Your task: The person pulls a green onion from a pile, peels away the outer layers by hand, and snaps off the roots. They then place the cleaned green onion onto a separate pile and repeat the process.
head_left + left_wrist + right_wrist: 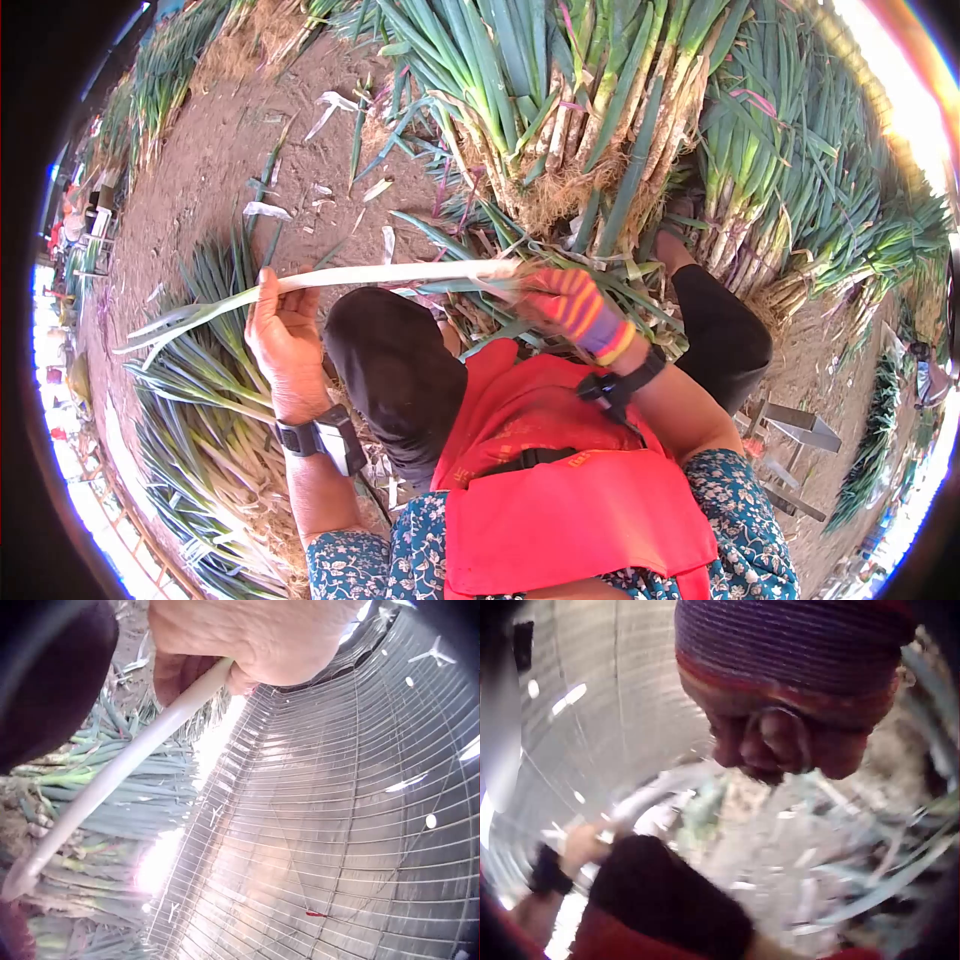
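Note:
A long green onion (pixel 400 274) lies level across the person's lap, its white shaft to the right and green leaves trailing left. The bare left hand (pixel 285 345) holds it near where the leaves begin; in the left wrist view the fingers curl round the shaft (pixel 127 761). At the root end, the right hand (pixel 580 310), in a striped knit glove, grips with curled fingers and is blurred. Thin pale strips of skin hang by those fingers. The right wrist view has the gloved fist (pixel 780 697) closed, its palm side hidden.
Tied green onion bundles (pixel 560 120) stand just ahead, with more bundles (pixel 790 170) at the right. A loose pile (pixel 200 400) lies beside the left arm. Peeled scraps (pixel 333 108) litter the dirt ground (pixel 230 150). A small metal stand (pixel 800 425) is at the right.

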The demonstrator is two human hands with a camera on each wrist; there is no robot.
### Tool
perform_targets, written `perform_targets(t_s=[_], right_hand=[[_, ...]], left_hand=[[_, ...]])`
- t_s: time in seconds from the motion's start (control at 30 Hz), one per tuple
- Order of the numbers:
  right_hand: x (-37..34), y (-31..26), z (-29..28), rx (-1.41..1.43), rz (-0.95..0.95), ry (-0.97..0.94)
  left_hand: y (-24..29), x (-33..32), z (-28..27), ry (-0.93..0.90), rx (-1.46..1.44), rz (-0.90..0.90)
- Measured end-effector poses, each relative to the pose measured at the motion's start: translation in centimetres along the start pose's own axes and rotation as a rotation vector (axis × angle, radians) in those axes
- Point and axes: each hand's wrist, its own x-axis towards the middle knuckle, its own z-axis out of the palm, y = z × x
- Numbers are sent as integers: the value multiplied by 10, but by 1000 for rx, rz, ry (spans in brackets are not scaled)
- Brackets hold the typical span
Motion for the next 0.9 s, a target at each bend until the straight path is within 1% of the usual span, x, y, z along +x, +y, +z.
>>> perform_targets(t_s=[0.03,0.1,0.13,0.2,0.23,0.3,0.37,0.4,0.47,0.5,0.53,0.57,0.6,0.63,0.67,0.7,0.73,0.77,0.8,0.87,0.9], right_hand=[[-17,10,-6,30,131,-78],[-55,56,-4,134,183,-118],[-57,58,-1,141,180,-119],[-70,56,-1,152,688,-191],[-89,72,3,143,694,-190],[-135,118,16,-145,744,-71],[-135,117,-17,-241,753,-228],[-143,122,-6,-236,762,-226],[-157,138,11,-344,616,-351],[-155,132,14,-353,624,-347],[-144,119,24,-237,625,-329],[-133,108,31,-122,621,-311],[-122,97,31,-130,619,-311],[-111,84,27,-81,622,-340],[-108,79,21,-35,629,-368],[-109,81,16,-46,634,-366],[-111,84,12,-41,674,-431],[-112,87,8,-34,716,-496],[-114,92,4,-41,725,-492],[-121,108,-4,-96,822,-397],[-124,119,-8,-124,868,-351]], left_hand=[[1,3,-6,7,1,3],[2,7,-18,-96,129,-20],[-6,1,-11,-52,149,-54],[-13,-2,-6,-46,144,9],[-14,-3,-2,-37,142,40],[7,7,-12,24,206,104],[30,23,-30,49,240,133],[41,27,-37,61,245,135],[54,38,-50,40,256,126],[61,46,-60,17,269,122],[65,60,-77,25,266,124],[75,66,-89,17,378,130],[86,78,-108,57,388,125],[97,94,-132,95,399,117],[108,108,-168,41,660,246],[120,123,-204,19,912,394],[146,162,-300,30,1055,359],[170,196,-383,37,1202,324],[192,220,-444,38,1347,290],[222,183,-462,209,1330,151],[228,175,-463,393,1307,7]])
